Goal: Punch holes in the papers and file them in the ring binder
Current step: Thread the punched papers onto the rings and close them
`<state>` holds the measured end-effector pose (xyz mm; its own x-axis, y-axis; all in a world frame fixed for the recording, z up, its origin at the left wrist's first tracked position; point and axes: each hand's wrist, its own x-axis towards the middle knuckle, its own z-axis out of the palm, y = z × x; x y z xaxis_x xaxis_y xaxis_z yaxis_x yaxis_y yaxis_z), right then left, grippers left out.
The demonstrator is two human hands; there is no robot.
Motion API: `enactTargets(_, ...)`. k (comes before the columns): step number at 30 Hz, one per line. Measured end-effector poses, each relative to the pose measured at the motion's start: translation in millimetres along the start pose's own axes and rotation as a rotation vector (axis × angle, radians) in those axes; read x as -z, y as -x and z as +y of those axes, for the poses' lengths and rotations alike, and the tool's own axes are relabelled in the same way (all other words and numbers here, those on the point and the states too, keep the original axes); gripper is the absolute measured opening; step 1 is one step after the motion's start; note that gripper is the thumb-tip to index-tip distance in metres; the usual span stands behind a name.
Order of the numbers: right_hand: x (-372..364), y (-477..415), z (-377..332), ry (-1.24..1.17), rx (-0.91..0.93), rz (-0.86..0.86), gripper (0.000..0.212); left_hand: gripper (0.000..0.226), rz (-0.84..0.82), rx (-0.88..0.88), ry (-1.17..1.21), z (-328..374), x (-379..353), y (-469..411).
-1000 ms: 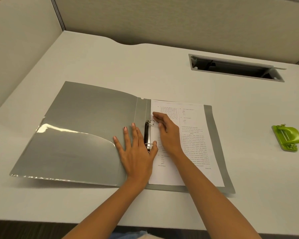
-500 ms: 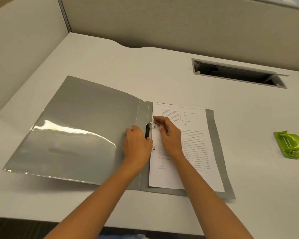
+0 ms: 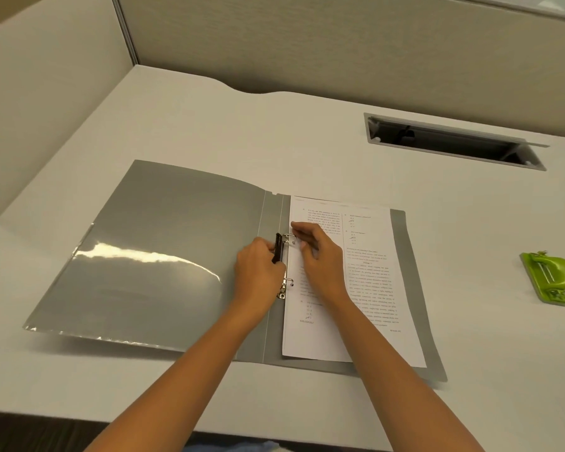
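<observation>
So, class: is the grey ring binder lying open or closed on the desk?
Open. The ring binder lies spread flat, its left cover folded out, its metal rings exposed, and the printed paper on its right half.

The ring binder looks like grey plastic, smooth, with a matt cover. On its left inner side sits a clear pocket of glossy film that gives a bright reflection. The rings are shiny metal, and the lever beside them is black plastic. The papers are white, matt, printed sheets. The tabletop is pale, smooth and matt. At the right, the hole punch is glossy green plastic.
</observation>
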<state>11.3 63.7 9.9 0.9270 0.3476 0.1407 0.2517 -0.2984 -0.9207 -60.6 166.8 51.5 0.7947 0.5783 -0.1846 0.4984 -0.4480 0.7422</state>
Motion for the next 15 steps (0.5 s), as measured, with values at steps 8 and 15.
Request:
enactTargets(8,15,2,-14,0.073,-0.018,-0.144,0.042,0.043,0.064,-0.271,0.087,7,-9,9)
enactTargets(15,21,27,-19,0.155,-0.033,-0.053,0.027,0.042,0.032,-0.400,0.093,-4,0,-1)
